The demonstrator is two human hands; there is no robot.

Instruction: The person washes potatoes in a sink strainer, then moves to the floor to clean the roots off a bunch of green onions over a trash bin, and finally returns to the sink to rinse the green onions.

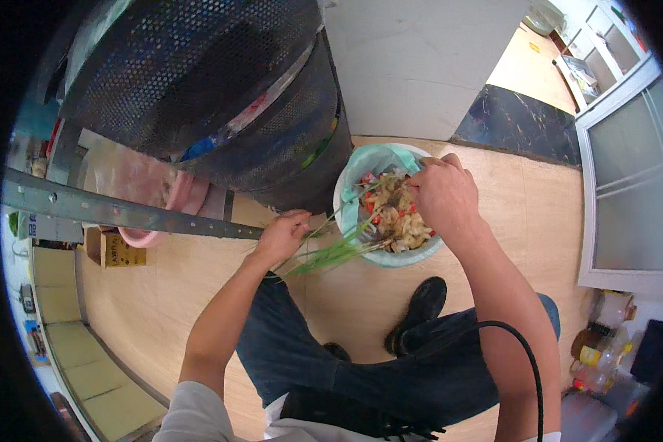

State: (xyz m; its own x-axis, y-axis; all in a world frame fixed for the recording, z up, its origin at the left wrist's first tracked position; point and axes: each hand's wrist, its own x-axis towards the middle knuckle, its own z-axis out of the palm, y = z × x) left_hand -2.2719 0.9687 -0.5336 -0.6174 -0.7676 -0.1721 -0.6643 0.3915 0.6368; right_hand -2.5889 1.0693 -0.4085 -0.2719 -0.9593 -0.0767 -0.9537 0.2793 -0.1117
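A white bin (340, 190) lined with a pale green plastic bag (351, 161) stands on the floor before me, holding food scraps (400, 218) with red bits. My right hand (447, 193) is at the bin's right rim, its fingers curled beside the bag; whether they grip it I cannot tell. My left hand (284, 232) is left of the bin, its fingers bent close together at the ends of some thin green stalks. Long green stalks (337, 255) with roots at one end lie across the bin's near left rim and stick out towards my left hand.
A black mesh basket (199, 77) stands at upper left above a perforated metal rail (132, 212). Behind the rail are a pink basin (143, 237) and a cardboard box (122, 248). A glazed door (632, 177) and plastic bottles (599, 359) are at right. A black cable hangs over my right arm.
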